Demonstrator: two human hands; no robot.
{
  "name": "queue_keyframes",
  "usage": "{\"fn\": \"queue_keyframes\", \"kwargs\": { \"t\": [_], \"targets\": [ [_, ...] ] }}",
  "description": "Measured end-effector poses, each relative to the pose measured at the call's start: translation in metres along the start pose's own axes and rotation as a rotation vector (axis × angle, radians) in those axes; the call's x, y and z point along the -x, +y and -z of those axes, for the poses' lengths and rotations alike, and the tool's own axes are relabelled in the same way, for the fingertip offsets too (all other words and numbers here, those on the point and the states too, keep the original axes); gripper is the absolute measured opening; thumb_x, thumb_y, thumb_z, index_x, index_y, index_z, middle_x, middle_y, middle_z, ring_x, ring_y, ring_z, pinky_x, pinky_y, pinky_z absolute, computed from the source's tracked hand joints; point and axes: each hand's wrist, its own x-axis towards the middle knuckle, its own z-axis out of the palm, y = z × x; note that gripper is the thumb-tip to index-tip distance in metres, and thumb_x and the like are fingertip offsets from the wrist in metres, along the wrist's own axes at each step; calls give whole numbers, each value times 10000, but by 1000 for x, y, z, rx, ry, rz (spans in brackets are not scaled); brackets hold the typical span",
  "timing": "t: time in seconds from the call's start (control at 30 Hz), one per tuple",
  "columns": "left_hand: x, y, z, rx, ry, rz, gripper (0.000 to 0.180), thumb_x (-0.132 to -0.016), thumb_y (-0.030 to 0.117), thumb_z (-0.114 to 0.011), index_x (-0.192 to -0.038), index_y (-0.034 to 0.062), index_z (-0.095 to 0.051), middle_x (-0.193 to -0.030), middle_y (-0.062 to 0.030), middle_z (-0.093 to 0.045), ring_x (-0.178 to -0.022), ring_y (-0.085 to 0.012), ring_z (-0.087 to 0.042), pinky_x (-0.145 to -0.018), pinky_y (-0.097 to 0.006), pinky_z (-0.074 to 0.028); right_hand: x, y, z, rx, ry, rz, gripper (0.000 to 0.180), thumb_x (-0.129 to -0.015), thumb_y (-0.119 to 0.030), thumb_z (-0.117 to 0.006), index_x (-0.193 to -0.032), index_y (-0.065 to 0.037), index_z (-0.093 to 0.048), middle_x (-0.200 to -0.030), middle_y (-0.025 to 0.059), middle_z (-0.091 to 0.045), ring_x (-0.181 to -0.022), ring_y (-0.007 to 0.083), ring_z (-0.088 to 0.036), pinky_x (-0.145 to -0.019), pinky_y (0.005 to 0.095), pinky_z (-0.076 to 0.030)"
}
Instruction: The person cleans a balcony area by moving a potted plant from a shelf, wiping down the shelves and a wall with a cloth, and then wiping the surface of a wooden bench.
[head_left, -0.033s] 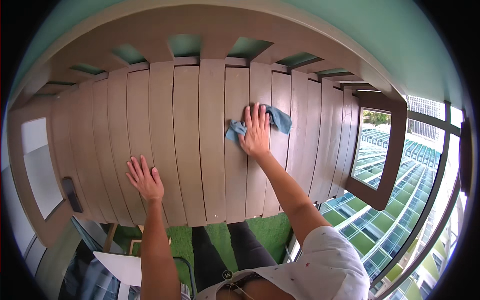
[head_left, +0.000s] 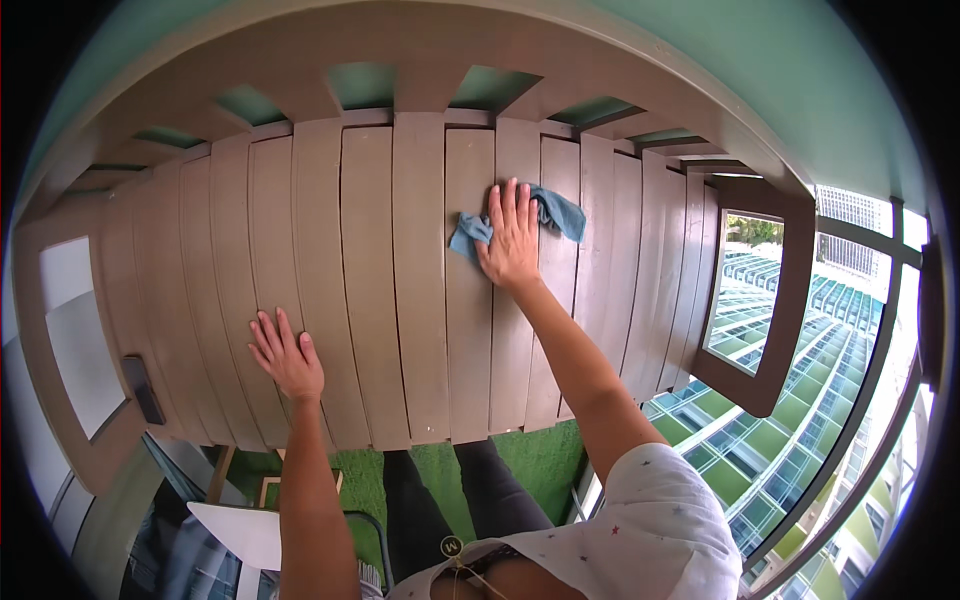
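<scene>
A brown slatted bench seat [head_left: 370,290] fills the middle of the view. My right hand [head_left: 512,240] lies flat on a blue cloth [head_left: 560,212] and presses it against the slats toward the back right of the seat. The cloth bunches out on both sides of the hand. My left hand [head_left: 288,358] rests palm down on the bare slats near the seat's front edge, fingers spread, holding nothing.
The bench has a wide armrest on the left [head_left: 75,330], with a dark phone [head_left: 142,388] on it, and another on the right [head_left: 770,300]. Green turf [head_left: 535,465] lies under my legs. A glass railing [head_left: 880,400] at right overlooks buildings far below. A white object [head_left: 240,532] sits at lower left.
</scene>
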Motion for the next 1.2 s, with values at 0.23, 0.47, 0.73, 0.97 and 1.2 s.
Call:
{"fn": "queue_keyframes", "kwargs": {
  "t": [0.23, 0.47, 0.73, 0.97, 1.2],
  "targets": [
    [-2, 0, -4, -16, 3, -6, 541, -979, 392, -289, -1466, 159, -315, -1550, -94, -204, -1435, -299, -140, -1144, -517, -78, -49, 144, 20, 372, 203, -391, 724, -852, -418, -496, -1466, -107, -273, -1534, 148, -219, -1406, 391, -175, -1138, 521, -129],
    [4, -4, 0, -23, 17, 26, 544, -969, 362, -343, -1477, 177, -284, -1557, -85, -185, -1439, -287, -130, -1146, -512, -74, 228, 123, 3, 333, -53, -607, 656, -899, -389, -401, -1460, -66, -291, -1528, 176, -220, -1361, 457, -230, -1106, 525, -202],
    [10, -8, -3, -48, -24, 44, 542, -970, 352, -352, -1482, 197, -265, -1561, -74, -169, -1443, -276, -113, -1149, -506, -70, 250, 75, 30, -139, 299, -577, 739, -780, -60, -566, -1448, 0, -256, -1345, 280, -350, -1180, 412, -383, -1044, 486, -277],
    [-6, 10, -4, 20, 47, -10, 538, -973, 377, -368, -1474, 199, -286, -1550, -77, -205, -1436, -280, -143, -1142, -519, -94, 10, 117, 19, 276, 210, -489, 648, -913, -578, -367, -1449, -216, -339, -1517, 219, -210, -1364, 505, -176, -1097, 597, -159],
    [8, -13, -16, -8, 37, 40, 538, -973, 402, -350, -1470, 206, -292, -1546, -84, -212, -1435, -287, -138, -1142, -526, -87, 242, 14, -39, 188, -118, -385, 658, -908, -428, -413, -1486, -157, -252, -1550, 162, -151, -1409, 439, -103, -1129, 572, -83]
  ]
}}
